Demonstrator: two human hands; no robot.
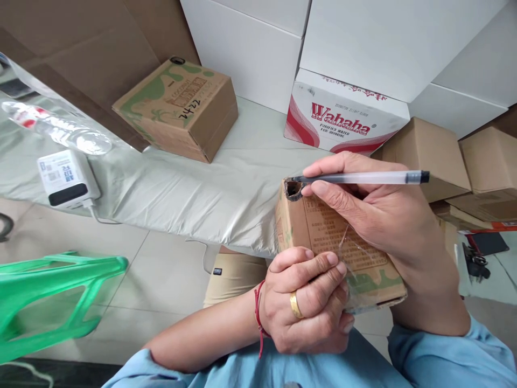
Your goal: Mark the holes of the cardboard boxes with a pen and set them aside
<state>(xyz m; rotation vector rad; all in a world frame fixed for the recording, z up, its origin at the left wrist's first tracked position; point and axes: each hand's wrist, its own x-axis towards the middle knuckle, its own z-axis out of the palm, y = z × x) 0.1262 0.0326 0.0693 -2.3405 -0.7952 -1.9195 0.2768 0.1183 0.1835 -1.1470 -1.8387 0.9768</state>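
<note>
My right hand (363, 205) is closed around a gel pen (363, 177) with a clear barrel and a black end. The pen's tip meets the dark, ragged rim of a hole (293, 189) at the corner of a small cardboard box (323, 226). This box has brown print and green patterns, and it leans at the table's edge in front of me. With curled fingers, my left hand (309, 302) steadies its near side. Loose clear tape (351, 242) shows beside those fingers. What lies under the left palm is hidden.
On the cloth-covered table (194, 199) stand a similar box marked 2422 (181, 108), a red-and-white Wahaha carton (347, 116), a plastic bottle (60, 129) and a white power bank (67, 178). Brown boxes (424, 156) sit at right. A green stool (60, 291) is lower left.
</note>
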